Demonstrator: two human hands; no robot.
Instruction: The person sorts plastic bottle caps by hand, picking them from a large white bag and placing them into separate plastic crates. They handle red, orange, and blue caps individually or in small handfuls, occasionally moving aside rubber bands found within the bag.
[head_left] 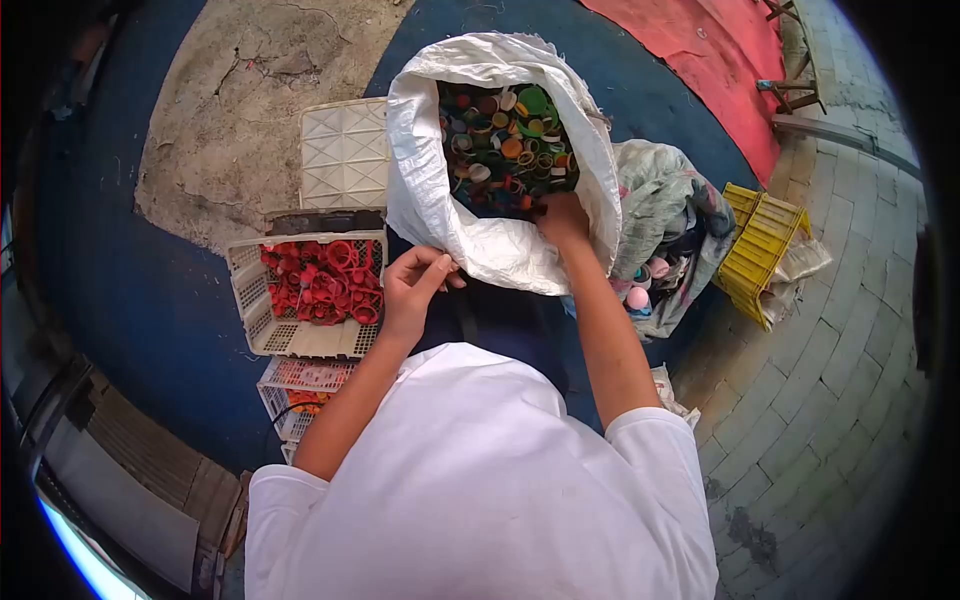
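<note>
A large white woven sack (420, 170) stands in front of me with its mouth folded outward. Inside it lie many plastic bottle caps (512, 148) in green, orange, yellow, white and other colours. My left hand (412, 285) is at the sack's near left rim, thumb and fingers pinched together on the folded edge. Over the near right rim, my right hand (563, 218) reaches into the sack beside the caps. Its fingertips are hidden there, so whether they hold a cap does not show.
Left of the sack, a white crate (248, 300) holds red plastic rings (325, 280); a lower crate (275, 385) has orange pieces. A pale lattice panel (343, 155) lies behind. At right are a grey-green sack (650, 180) of mixed items and a yellow crate (760, 245).
</note>
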